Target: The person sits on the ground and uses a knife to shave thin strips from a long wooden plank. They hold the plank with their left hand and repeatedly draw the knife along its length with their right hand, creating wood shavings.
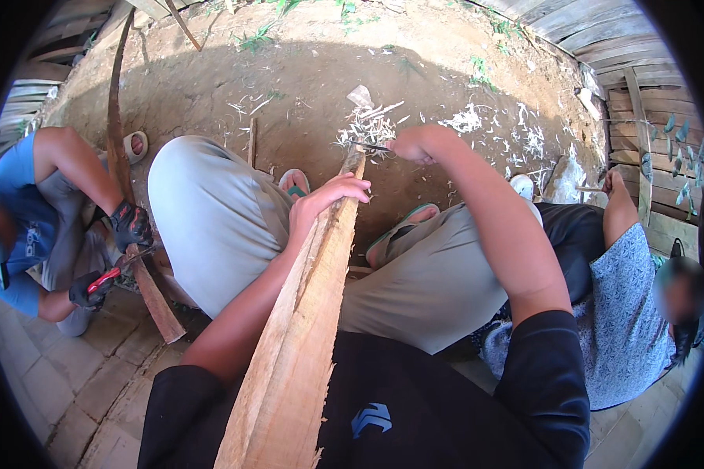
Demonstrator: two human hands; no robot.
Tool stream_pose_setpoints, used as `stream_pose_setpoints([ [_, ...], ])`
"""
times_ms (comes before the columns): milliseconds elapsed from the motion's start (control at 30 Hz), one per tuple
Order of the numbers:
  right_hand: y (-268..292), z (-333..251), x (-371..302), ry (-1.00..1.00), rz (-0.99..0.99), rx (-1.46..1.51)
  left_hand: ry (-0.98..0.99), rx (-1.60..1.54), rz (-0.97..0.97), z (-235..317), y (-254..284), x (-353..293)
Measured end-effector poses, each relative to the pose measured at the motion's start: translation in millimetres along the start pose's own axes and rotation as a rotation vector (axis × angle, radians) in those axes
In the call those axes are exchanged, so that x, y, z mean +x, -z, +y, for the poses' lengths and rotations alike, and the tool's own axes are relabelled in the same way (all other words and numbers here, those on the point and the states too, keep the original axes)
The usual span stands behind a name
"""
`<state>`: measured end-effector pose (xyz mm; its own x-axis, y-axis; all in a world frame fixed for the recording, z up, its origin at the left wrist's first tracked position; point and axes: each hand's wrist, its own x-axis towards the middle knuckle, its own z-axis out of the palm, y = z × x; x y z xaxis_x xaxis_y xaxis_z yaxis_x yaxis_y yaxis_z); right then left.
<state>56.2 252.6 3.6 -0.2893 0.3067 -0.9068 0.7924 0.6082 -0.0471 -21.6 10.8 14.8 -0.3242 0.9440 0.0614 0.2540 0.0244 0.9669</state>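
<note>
Dirt ground point(321, 98) ahead. Right co-worker point(621, 313) close by; left co-worker point(85, 168) gripping dark wood strip point(116, 117). Pale plank point(301, 336) runs from torso to between knees. Left hand point(328, 201): fingers clamped over plank. Right hand point(418, 146): fingers closed on knife point(374, 146), blade at plank's far tip. Shavings point(463, 119) scattered beyond.

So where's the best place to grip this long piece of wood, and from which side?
Probably grip the wood near its narrow far end, from the left, where your left hand lies: the piece tapers there, and its right edge looks ragged. Stay back from the knife.
</note>
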Motion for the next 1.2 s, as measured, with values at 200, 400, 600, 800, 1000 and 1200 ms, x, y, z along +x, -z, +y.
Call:
stream_pose_setpoints([
  [200, -11.0, 2.3, 24.0, 0.069, 0.011, -0.219, -0.03, 0.076, 0.045, -5.1, -3.6, -1.5],
  [400, -9.9, -1.3, 18.8, 0.031, -0.028, -0.091, -0.095, 0.046, 0.131, -12.4, -9.4, -2.9],
  [600, -8.8, 4.6, 26.8, 0.02, -0.075, -0.045, -0.063, -0.146, 0.14, -18.5, -9.2, -5.0],
  [800, -7.2, 6.9, 25.0, 0.018, 0.001, -0.247, -0.052, -0.167, 0.142, -11.7, -9.4, -3.0],
  [1000, -20.2, -7.2, 20.8, 0.002, 0.047, -0.279, -0.09, 0.023, 0.163, 1.8, -6.8, 2.2],
  [1200, -29.6, -22.8, -5.1, 0.001, 0.119, -0.205, -0.073, 0.014, 0.158, 3.5, -6.4, 2.9],
])
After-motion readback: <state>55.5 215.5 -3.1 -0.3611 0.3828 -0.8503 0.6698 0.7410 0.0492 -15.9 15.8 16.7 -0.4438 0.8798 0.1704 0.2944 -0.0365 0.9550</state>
